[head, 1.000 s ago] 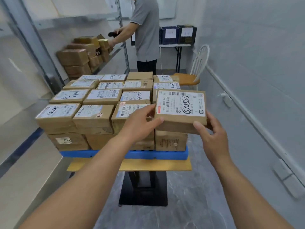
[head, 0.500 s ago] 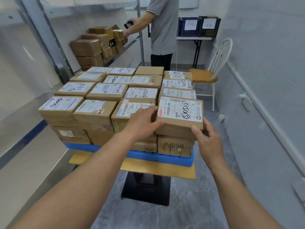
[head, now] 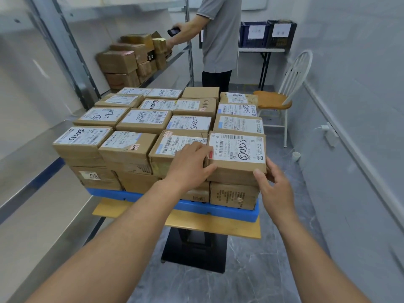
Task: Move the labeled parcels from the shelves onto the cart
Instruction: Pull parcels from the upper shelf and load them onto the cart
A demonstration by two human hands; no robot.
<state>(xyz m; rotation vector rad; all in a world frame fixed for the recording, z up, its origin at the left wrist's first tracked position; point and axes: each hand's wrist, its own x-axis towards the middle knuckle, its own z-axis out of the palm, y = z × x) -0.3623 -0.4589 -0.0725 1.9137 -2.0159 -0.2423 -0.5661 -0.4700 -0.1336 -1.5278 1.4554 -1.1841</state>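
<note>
A brown parcel (head: 237, 149) with a white label and black handwriting lies flat on the near right corner of the stack on the cart (head: 218, 209). The cart has a blue tray over a yellow top. My left hand (head: 190, 165) grips the parcel's left side, thumb on its front face. My right hand (head: 275, 189) holds the near right corner, thumb on the front and fingers round the side. Several other labeled parcels (head: 144, 119) fill the cart in two layers. More brown parcels (head: 122, 62) sit on the metal shelf at the back left.
A person in a grey shirt (head: 218, 40) stands behind the cart at the shelf, holding a dark device. A white chair with a wooden seat (head: 273, 99) stands at the back right. Dark crates (head: 266, 33) sit on a table beyond. A wall runs close on the right.
The parcel has come down from above the stack onto the near right corner of the top layer. Both hands went down with it and stay on its sides.
</note>
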